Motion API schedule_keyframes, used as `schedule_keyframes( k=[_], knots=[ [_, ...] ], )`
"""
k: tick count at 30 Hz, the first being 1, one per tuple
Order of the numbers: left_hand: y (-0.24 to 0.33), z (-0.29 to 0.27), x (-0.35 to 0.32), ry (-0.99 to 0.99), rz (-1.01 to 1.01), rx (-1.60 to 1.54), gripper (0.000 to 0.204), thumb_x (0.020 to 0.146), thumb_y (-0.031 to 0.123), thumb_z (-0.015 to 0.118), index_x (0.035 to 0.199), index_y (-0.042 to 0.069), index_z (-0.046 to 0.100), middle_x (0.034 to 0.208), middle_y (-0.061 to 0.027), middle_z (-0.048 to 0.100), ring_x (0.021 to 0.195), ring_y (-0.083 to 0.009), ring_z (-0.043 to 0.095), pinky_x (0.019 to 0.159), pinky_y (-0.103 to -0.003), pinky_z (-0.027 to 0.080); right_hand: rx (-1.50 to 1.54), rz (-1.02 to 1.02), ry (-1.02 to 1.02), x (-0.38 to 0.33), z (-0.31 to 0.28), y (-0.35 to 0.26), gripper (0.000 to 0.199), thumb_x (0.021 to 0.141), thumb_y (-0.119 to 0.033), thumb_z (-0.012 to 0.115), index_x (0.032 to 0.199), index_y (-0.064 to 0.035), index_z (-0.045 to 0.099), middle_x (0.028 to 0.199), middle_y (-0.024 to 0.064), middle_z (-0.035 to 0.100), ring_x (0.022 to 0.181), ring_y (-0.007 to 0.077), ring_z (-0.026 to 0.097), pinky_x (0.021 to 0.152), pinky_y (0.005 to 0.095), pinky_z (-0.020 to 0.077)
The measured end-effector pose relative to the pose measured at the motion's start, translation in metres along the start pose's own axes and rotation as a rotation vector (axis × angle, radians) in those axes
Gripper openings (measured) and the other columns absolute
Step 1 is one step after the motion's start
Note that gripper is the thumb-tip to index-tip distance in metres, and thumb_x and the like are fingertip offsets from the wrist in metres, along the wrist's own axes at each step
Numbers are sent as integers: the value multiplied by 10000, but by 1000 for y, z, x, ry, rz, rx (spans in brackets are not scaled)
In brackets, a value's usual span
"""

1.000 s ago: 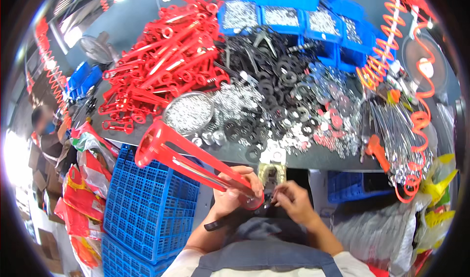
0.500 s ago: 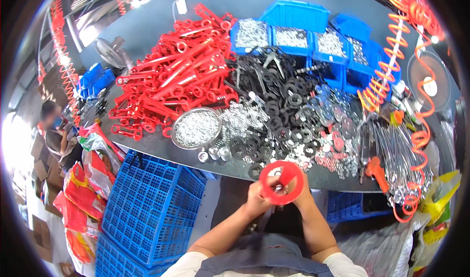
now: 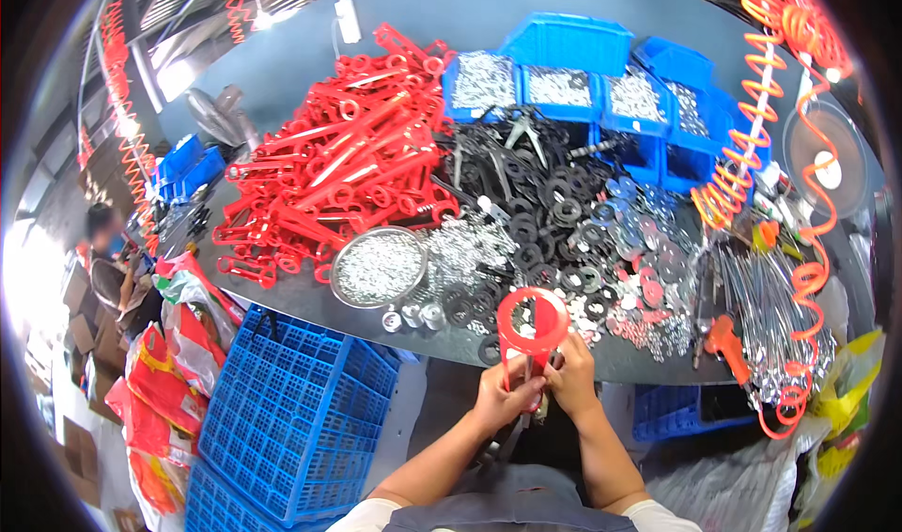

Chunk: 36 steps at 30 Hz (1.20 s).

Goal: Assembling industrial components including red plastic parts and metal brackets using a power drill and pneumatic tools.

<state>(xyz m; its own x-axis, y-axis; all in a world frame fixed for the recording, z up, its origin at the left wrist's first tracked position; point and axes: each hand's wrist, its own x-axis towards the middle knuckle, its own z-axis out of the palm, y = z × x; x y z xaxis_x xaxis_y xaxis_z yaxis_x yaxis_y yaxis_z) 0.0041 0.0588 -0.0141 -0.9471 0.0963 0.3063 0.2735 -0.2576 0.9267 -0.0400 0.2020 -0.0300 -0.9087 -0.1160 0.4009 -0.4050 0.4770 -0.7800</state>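
Close to the bench's front edge, I hold up a red ring-ended part (image 3: 534, 344), its open ring facing up and tilted. Below the ring, the part narrows into a stem between my hands. My left hand (image 3: 503, 399) is closed around the stem from the left, thumb pointing inward. On the other side, my right hand (image 3: 573, 379) has its fingers bent against the same part; the fingertips are partly hidden. Just beyond the ring lie black washers (image 3: 592, 306) and small white pieces. A large heap of similar red parts (image 3: 348, 147) covers the bench's left half.
A round tray of small metal pieces (image 3: 379, 265) stands near the front edge. Blue bins (image 3: 564, 109) holding hardware line the back. Orange coiled hoses (image 3: 752, 147) hang at right over thin metal rods (image 3: 766, 306). Blue crates (image 3: 291, 410) stand on the floor at left.
The red part has tilted, its ring moving up and away from me, so its stem now shows. My hands have shifted lower around it.
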Motion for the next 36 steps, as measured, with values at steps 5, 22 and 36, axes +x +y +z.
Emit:
schedule_keyframes(
  k=[5,22,36],
  knots=[
    [5,3,4,13,2,-99,183,888,-14,564,1062,-49,609,928,-57,655,836,-100,607,745,-243,484,6,-62,-56,7,0,9,318,704,-154,749,978,-42,632,918,150,591,837,351,595,713,398,487],
    [2,4,-2,41,13,40,206,899,0,554,1097,-49,579,962,-73,655,893,-136,621,808,-277,491,30,-993,235,52,-64,-114,242,670,32,683,908,63,655,1048,183,630,700,236,632,531,283,517],
    [0,5,-4,132,-7,90,206,872,-40,548,1073,-62,590,1004,-87,656,921,-140,623,826,-288,492,-21,-1051,-18,65,-70,-121,343,653,-39,710,985,24,651,999,190,648,781,288,674,637,334,552]
  ],
)
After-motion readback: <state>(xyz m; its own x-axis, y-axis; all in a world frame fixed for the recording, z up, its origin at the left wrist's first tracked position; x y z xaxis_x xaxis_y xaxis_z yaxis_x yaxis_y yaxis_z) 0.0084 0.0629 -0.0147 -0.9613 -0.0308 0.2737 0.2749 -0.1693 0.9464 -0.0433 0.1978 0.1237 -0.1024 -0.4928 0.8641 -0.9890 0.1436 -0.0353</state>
